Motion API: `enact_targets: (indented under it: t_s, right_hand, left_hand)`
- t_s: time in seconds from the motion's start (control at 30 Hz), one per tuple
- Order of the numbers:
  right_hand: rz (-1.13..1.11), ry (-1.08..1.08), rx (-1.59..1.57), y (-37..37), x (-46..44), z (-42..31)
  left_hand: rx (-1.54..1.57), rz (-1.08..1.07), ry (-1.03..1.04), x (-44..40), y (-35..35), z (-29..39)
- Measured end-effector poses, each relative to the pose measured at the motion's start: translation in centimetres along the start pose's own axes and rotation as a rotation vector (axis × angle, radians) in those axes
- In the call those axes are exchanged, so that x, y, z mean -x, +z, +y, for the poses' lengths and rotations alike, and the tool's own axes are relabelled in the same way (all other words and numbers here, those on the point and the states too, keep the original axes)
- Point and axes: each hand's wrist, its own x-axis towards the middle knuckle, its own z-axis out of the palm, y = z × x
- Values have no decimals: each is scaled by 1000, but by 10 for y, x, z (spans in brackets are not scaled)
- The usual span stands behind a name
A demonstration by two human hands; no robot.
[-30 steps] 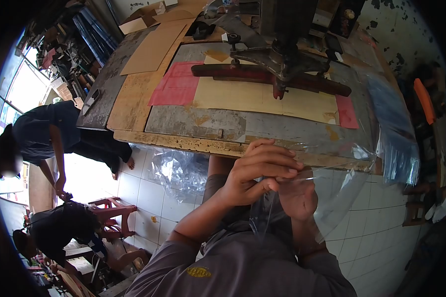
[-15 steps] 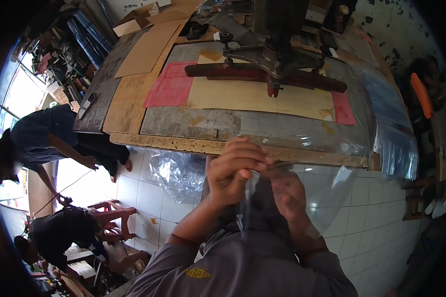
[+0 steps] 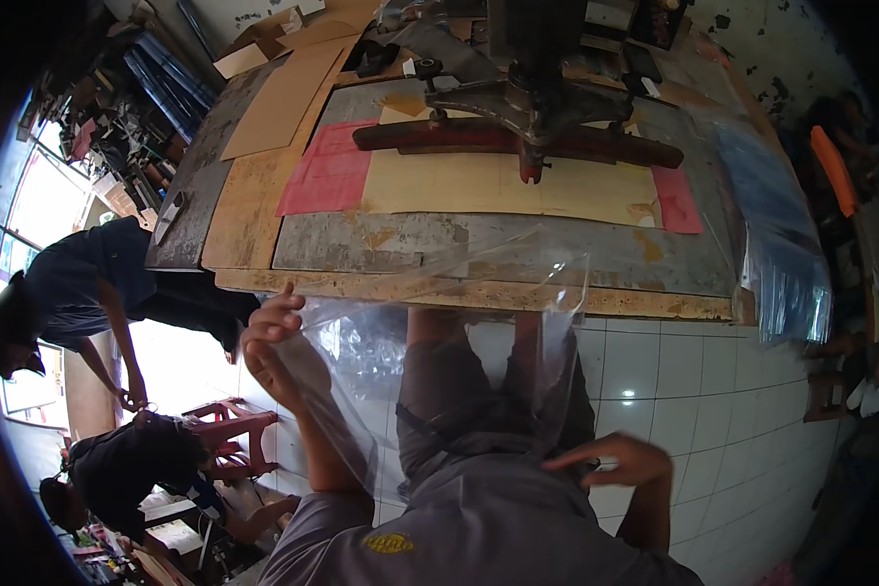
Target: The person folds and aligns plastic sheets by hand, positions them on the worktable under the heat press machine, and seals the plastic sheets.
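Observation:
A clear plastic sheet (image 3: 562,298) is spread in front of my body, rising toward the table's front edge. My left hand (image 3: 275,337) is closed on the sheet's left side, fingers curled at its edge. My right hand (image 3: 627,461) is by my shirt at the lower right, apart from the sheet, its index finger stretched out and nothing seen in it. Beyond the sheet, a dark press with a red-edged bar (image 3: 518,145) stands over yellow card (image 3: 459,186) with pink pieces (image 3: 327,168) at its ends.
A stack of clear plastic sheets (image 3: 776,234) hangs over the table's right side. Brown cardboard (image 3: 293,98) lies at the left. Below the wooden table edge (image 3: 439,291) is white tiled floor. Two people work at the left near a red stool (image 3: 239,439).
My hands were together at the centre near the table edge. Now the left has moved left with the sheet, which is spread wide, and the right has dropped down and right.

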Motion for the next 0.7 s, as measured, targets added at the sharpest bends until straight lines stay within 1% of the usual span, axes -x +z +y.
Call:
enact_targets:
  t_s: [0.07,0.1,0.13,0.2,0.27,0.37,0.43,0.5,0.53,0.57,0.63,0.67,0.7]
  right_hand:
    - [394,-95,-201,-16,33,26]
    - [725,-177,-126,-15,22,25]
    - [937,-234,-13,-18,-4,10]
    - [966,-360,103,-18,-52,-14]
    - [933,-430,48,-6,-87,-2]
    - [893,-484,-32,3,-118,6]
    - [866,-520,-72,7,-130,3]
    - [835,-576,-103,9,-139,-3]
    - [860,-600,-87,9,-140,-7]
    - [869,-639,-12,7,-139,-10]
    - [874,-710,142,1,-134,-20]
    - [871,-792,257,-3,-135,-30]
    - [823,-815,297,-5,-136,-38]
  left_hand:
    - [7,24,11,5,-6,6]
    - [14,3,25,5,-4,8]
    - [21,-17,40,5,-2,13]
    - [21,-67,67,3,0,22]
    - [4,-129,87,1,-2,31]
    - [-36,-104,93,0,-14,42]
    - [-15,-66,-64,0,-30,49]
    - [-14,-145,-199,-2,-62,48]
    - [-9,-193,-282,-8,-69,51]
    - [10,-253,-399,-15,-75,60]
    - [-65,-393,-597,-26,-83,71]
    - [-110,-472,-690,-32,-87,76]
    - [-171,-559,-763,-43,-83,83]
